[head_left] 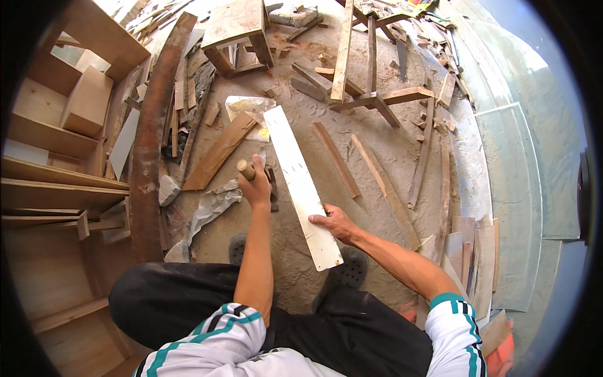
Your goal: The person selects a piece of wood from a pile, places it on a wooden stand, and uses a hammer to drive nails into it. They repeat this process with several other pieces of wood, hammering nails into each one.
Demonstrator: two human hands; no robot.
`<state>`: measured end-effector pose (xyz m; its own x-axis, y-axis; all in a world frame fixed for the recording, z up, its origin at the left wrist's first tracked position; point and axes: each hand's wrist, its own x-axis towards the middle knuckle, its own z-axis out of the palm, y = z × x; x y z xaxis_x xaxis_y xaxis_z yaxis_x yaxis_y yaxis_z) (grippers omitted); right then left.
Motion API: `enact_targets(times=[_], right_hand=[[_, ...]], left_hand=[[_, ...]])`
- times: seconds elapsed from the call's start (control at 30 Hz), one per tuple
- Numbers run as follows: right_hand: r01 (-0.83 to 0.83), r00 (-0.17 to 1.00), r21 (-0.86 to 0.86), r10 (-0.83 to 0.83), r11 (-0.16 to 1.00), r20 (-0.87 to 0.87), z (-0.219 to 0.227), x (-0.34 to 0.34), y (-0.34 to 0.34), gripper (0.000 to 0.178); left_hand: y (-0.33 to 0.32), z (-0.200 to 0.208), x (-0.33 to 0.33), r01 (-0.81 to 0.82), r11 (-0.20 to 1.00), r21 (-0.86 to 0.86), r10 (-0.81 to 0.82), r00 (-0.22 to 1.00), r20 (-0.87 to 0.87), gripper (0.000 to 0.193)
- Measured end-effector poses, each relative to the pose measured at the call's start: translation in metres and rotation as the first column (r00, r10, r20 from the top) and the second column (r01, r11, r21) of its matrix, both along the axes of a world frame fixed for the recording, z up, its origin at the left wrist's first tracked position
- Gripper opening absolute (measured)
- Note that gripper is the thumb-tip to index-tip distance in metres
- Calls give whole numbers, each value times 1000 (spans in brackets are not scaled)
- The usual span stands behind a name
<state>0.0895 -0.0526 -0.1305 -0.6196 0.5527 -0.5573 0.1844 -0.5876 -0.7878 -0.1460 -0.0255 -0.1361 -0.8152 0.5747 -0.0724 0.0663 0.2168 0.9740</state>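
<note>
Your right hand (337, 224) is gripping a white board (294, 166) off-centre, so its eleven-o'clock end could be dipping; your left hand (256, 186) is clutching a wooden handle (245, 169).

- White board (299, 179): long, narrow, flat, straight-edged; one piece, broad face up.
- Face mostly white; short dark marks on upper and middle stretch, brownish staining and small dark spots at near end.
- Pose: slanted, far end toward upper left, near end toward lower right, in front of the person.
- Gripped by right hand (334, 224) at right edge, nearer the close end; thumb over the face.
- Wood-handled tool (245, 169): light brown round handle, butt end facing up toward camera.
- In left hand (256, 183), fingers wrapped around; left of board, apart from it. Working end unclear.
</note>
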Motion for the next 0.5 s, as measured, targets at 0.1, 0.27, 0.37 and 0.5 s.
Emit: enact_targets(times=[0.1,0.27,0.37,0.5], right_hand=[[12,999,43,-10,999,-34,1,3,3,55],[-37,992,27,40,999,-117,2,-1,8,62],[-23,993,-39,19,999,-115,7,-4,9,68],[4,990,-12,-6,1000,-140,-5,-1,4,73]], left_hand=[[22,21,-21,46,998,41,-43,997,-56,39],[26,11,-69,76,995,-62,-85,983,-165,39],[18,-12,-75,79,993,-91,-95,977,-193,40],[21,-6,-64,113,993,-38,-115,992,-52,43]])
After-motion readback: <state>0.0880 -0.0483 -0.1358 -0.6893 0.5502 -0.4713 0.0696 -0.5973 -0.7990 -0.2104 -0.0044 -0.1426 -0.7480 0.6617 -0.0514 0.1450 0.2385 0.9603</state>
